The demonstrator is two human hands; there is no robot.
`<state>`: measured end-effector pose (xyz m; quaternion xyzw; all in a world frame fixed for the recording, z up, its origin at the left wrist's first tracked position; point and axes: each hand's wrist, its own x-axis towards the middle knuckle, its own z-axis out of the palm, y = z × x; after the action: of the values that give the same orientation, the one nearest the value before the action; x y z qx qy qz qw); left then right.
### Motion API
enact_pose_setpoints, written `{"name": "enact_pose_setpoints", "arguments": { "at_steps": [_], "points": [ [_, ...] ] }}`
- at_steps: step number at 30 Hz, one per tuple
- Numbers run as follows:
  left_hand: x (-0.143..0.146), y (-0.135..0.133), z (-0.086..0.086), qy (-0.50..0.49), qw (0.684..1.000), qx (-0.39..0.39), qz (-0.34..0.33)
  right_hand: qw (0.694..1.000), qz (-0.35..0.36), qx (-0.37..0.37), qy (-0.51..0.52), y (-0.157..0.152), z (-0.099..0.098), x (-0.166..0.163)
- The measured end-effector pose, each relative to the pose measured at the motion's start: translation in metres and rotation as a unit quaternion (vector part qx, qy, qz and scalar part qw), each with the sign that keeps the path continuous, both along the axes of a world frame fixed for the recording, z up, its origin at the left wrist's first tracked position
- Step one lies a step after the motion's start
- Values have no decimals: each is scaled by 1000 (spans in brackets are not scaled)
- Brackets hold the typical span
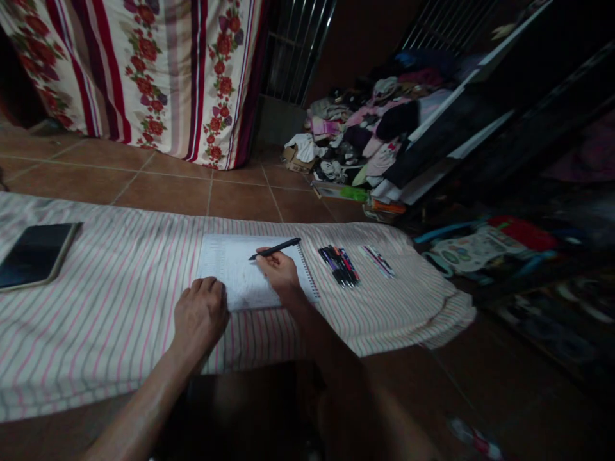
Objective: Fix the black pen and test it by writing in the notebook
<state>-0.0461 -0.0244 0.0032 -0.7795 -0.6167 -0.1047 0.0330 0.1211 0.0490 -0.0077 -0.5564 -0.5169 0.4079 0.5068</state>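
My right hand [278, 270] is closed round a black pen [283, 247], held slanted over a spiral notebook [250, 291]. The pen's tip points left, near the middle of the page; I cannot tell whether it touches the paper. Faint writing shows on the page, mostly along its left side. The notebook's wire binding runs down its right edge. My left hand [200, 314] rests at the notebook's lower left corner, back up, with the fingers curled in and their tips hidden. Right of the notebook lies a group of several pens [339, 266].
A striped cloth [120, 288] covers the low table. A few slimmer pens [377, 261] lie near its right end, and a phone [36, 255] at its left. Beyond are a floral curtain [158, 77], a heap of clothes [360, 128] and a dark leaning frame [480, 96].
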Motion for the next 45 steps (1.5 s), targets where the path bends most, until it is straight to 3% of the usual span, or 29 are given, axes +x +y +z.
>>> {"name": "enact_pose_setpoints", "arguments": {
  "at_steps": [10,15,25,34,45],
  "points": [
    [22,-10,-12,-46,984,162,-49,980,-38,-34,-194,-42,40,113],
    [42,-11,-13,-64,976,193,-78,950,-82,-67,-294,-50,41,164],
    [69,-10,-14,-96,972,172,-131,874,-164,-150,-432,-44,29,254],
    [75,-7,-22,-108,965,172,-168,848,-158,-208,-462,-31,8,289],
    [78,-6,-24,-105,965,163,-178,845,-146,-198,-474,-19,1,293]
  ]
}}
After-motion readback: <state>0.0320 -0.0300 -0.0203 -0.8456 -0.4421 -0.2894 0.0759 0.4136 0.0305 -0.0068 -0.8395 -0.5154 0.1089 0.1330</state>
